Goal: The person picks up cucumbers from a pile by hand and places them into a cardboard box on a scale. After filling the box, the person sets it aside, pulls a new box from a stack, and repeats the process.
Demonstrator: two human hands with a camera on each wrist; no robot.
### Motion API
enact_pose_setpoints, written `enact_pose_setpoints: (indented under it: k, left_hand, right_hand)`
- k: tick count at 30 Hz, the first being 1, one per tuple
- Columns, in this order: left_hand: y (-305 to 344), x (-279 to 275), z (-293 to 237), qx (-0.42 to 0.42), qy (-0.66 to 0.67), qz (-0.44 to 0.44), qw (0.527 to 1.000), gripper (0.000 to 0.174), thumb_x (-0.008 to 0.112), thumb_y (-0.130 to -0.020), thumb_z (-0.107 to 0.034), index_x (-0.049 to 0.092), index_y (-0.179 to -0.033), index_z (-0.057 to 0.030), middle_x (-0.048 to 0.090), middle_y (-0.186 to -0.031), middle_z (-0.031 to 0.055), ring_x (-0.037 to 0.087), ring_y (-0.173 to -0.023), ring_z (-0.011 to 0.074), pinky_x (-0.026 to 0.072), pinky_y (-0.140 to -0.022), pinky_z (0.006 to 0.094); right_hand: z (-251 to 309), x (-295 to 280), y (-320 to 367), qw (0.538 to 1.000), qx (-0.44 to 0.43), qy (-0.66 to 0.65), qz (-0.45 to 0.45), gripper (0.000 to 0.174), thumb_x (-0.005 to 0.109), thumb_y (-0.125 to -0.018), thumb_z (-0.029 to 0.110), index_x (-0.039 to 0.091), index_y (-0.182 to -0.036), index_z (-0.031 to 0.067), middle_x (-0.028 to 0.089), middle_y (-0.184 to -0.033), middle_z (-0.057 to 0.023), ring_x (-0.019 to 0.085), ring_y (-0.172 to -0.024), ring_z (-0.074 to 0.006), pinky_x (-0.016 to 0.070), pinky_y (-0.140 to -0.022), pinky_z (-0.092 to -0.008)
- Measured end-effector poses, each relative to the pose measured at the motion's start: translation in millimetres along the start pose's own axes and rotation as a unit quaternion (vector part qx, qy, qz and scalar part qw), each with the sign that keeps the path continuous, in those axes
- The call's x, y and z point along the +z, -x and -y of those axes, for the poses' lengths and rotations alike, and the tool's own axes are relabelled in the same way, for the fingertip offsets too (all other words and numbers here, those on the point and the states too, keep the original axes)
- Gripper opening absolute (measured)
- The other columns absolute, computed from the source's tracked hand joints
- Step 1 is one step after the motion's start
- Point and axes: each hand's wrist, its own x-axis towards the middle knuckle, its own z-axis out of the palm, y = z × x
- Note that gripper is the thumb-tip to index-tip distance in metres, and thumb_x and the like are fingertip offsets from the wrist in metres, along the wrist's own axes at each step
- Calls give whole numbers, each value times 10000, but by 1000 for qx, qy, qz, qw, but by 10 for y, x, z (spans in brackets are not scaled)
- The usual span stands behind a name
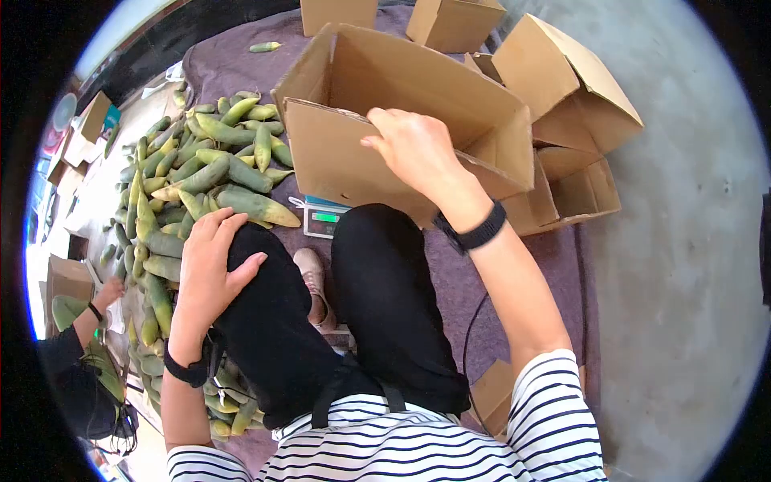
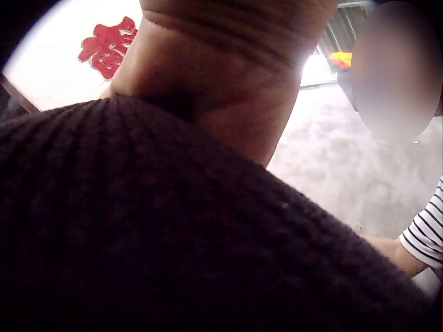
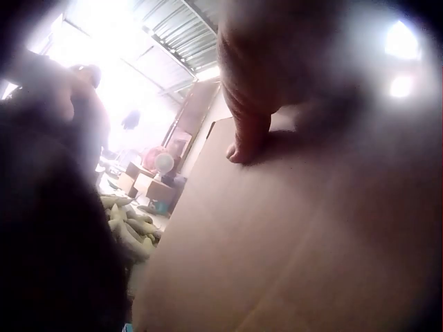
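Note:
My right hand (image 1: 414, 149) grips the near upper edge of a large open cardboard box (image 1: 353, 153), its fingers over the rim and its thumb on the outer face. In the right wrist view the thumb shows against the box's broad wall (image 3: 228, 228). The box's visible inside is bare cardboard. Below its lower left corner a digital scale (image 1: 320, 221) with a lit green display shows partly. My left hand (image 1: 210, 261) rests on my left knee with fingers spread, holding nothing. Close beside it lies a big heap of long green radishes (image 1: 233, 173).
More cardboard boxes (image 1: 574, 80) stand at the back and right on a purple cloth (image 1: 554, 297). A single radish (image 1: 263, 47) lies apart at the far left. Another person's hand (image 1: 110, 291) reaches to the heap's left side. A dark cable (image 1: 467, 337) runs beside my right leg.

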Motion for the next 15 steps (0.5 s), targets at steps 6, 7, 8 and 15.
enact_pose_setpoints:
  k: [6, 7, 8, 15]
  left_hand:
    - [5, -13, -8, 9, -2, -7, 1000, 494, 728, -708, -231, 559, -1123, -21, 535, -1155, 167, 496, -1097, 349, 409, -929, 420]
    - [7, -17, -4, 5, -2, -7, 1000, 494, 728, -708, -231, 559, -1123, -21, 535, -1155, 167, 496, -1097, 349, 409, -929, 420]
    - [8, -17, 7, 6, 5, 4, 1000, 496, 718, -715, -222, 548, -1136, -21, 527, -1177, 173, 487, -1110, 356, 396, -951, 417]
    - [30, 25, 113, 17, 25, 0, 1000, 492, 710, -734, -243, 540, -1140, -23, 522, -1173, 187, 490, -1098, 366, 404, -946, 419]
  right_hand:
    - [11, 368, -402, 999, 1, -11, 50, 247, 620, -840, 261, 562, -943, 44, 641, -892, -150, 615, -867, -346, 493, -726, -434]
    - [19, 372, -400, 999, -2, -12, 52, 247, 620, -840, 261, 562, -943, 44, 641, -892, -150, 615, -867, -346, 493, -726, -434]
    - [13, 356, -385, 999, 3, -33, 41, 261, 611, -846, 258, 565, -996, 49, 631, -963, -151, 604, -925, -336, 485, -773, -428]
    - [61, -421, 90, 996, -3, -89, 8, 303, 595, -864, 247, 566, -1093, 51, 603, -1050, -167, 597, -970, -331, 488, -814, -414]
